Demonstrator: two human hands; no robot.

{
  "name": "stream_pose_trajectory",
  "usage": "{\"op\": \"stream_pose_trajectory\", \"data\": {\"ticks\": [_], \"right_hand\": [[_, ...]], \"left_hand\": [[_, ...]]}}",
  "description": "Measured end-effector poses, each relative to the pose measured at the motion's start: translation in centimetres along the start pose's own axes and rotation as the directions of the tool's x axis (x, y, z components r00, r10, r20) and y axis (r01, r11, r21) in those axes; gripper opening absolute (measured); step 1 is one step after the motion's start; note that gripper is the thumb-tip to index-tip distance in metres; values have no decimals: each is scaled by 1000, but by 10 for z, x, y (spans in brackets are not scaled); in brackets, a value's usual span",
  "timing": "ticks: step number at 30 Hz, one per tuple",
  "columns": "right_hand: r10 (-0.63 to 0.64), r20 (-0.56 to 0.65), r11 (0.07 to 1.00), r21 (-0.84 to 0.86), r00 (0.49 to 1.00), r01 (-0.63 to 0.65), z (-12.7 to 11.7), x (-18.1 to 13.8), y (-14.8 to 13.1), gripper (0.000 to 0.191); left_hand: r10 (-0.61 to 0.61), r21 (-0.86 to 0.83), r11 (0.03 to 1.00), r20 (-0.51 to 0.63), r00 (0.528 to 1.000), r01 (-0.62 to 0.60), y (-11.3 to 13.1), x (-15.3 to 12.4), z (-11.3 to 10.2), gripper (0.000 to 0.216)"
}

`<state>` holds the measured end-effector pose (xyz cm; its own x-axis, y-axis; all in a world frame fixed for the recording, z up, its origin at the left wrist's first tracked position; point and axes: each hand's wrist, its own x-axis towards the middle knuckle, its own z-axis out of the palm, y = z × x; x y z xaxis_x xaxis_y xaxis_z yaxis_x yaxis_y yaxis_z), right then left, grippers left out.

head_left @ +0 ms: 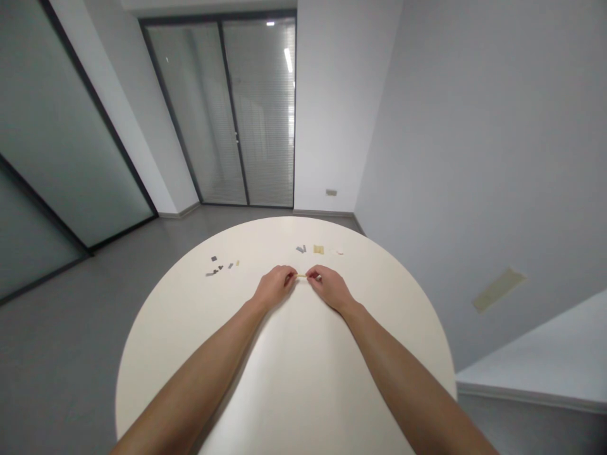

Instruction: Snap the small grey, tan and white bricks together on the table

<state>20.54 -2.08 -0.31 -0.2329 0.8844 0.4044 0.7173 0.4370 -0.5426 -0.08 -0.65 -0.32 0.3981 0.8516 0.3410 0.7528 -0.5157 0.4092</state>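
Note:
Between my hands stretches a thin, short yellowish strip (301, 275), too small to tell its kind. My left hand (276, 285) pinches its left end between thumb and fingers. Its right end is in the pinch of my right hand (329, 286). Both hands are low over the middle of the round white table (303, 392). Just beyond them lie small grey pieces (301, 249), a flat yellowish square (318, 249) and a small pale piece (340, 253).
Several small dark and grey pieces (218, 270) and a tiny yellowish one (238, 263) lie on the table's left side. A glass door (258, 114) stands behind the table, a wall (484, 158) to the right. A beige strip (499, 290) is on that wall.

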Motion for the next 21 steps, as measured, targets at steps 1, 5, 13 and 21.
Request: {"op": "stream_pose_trajectory", "data": {"ticks": [1,5,13,21], "right_hand": [[3,0,1000,-1,1000,-3,0,0,0,11],[-2,-5,1000,2,1000,2,2,1,2,11],[-19,1,1000,-24,1000,19,2,1,4,8],[-4,11,1000,-16,1000,4,0,1,-1,12]], "left_hand": [[0,-2,1000,0,1000,0,0,0,0,18],[-3,-6,1000,-1,1000,3,0,0,1,19],[-12,16,1000,8,1000,11,-1,1,2,21],[5,15,1000,0,1000,-5,-2,1,3,21]]}}
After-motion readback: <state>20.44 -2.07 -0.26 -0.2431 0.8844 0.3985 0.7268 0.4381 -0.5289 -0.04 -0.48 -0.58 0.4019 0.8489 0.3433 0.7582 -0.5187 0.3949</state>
